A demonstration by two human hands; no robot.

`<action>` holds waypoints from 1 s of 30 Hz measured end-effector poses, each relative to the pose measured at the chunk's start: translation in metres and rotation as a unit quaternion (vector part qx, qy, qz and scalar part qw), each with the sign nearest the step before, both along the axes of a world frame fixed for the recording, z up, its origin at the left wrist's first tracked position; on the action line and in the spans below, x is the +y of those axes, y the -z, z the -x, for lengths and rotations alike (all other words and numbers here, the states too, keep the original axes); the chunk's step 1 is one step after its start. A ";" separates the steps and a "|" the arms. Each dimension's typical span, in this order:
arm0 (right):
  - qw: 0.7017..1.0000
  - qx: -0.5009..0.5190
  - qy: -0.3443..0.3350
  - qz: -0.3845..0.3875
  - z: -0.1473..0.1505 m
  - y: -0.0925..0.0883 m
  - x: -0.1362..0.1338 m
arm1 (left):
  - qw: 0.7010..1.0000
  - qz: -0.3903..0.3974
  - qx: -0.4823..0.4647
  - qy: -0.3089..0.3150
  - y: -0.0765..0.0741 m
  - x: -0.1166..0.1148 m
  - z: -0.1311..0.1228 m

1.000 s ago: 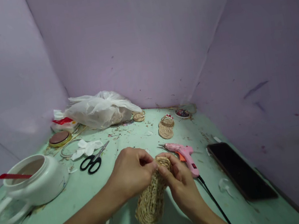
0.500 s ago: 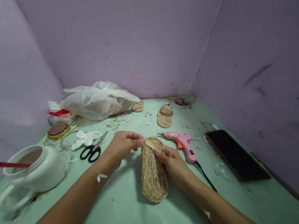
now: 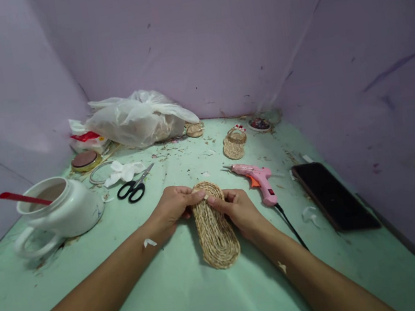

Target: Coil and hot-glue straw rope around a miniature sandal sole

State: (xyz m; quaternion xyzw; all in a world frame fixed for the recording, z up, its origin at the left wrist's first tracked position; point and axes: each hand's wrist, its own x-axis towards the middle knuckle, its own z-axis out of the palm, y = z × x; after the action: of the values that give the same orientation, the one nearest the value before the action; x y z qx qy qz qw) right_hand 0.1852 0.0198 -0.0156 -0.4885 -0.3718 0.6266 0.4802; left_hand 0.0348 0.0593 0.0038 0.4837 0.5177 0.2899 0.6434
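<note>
A woven straw sole (image 3: pixel 217 233), long and oval with coiled braid, is held up above the green table (image 3: pixel 167 295). My left hand (image 3: pixel 179 202) grips its upper left edge, the thumb lying on the face. From the right, my right hand (image 3: pixel 238 207) grips the upper right edge, its thumb also pressing on the face. The two thumb tips nearly meet near the top, over a small pale strip that they mostly hide. To the right of my right hand lies a pink glue gun (image 3: pixel 256 176) with an orange trigger.
Black-handled scissors (image 3: pixel 133 188) and a white pot (image 3: pixel 71 210) with a red stick (image 3: pixel 23 198) lie left. Behind are a plastic bag (image 3: pixel 138 119), a small straw slipper (image 3: pixel 234 143) and a dish (image 3: pixel 260 124). A black phone (image 3: pixel 333 195) lies right.
My left hand has moved onto the sole's upper left edge, its thumb now on the face. The pale strip is mostly covered. The camera view has shifted, showing more of the table's near side.
</note>
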 end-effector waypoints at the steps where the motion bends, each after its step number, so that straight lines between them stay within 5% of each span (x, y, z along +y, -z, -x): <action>1: 1.000 0.002 0.003 -0.001 0.000 0.001 0.000 | 1.000 0.006 -0.008 -0.002 0.001 -0.001 0.000; 17: 0.999 0.016 0.040 -0.027 0.009 0.003 -0.003 | 0.991 0.056 -0.119 -0.024 -0.003 -0.005 -0.002; 26: 0.999 0.000 0.017 -0.037 0.010 0.000 -0.005 | 0.983 0.011 -0.135 -0.125 0.004 -0.005 -0.007; 30: 0.999 -0.010 0.019 -0.032 0.008 -0.001 -0.005 | 0.985 0.029 -0.138 -0.099 0.002 -0.005 -0.006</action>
State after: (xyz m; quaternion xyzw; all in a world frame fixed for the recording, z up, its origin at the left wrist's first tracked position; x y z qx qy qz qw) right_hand 0.1770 0.0149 -0.0150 -0.4862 -0.3867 0.6002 0.5038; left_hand 0.0409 0.0545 0.0014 0.3667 0.4773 0.4013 0.6904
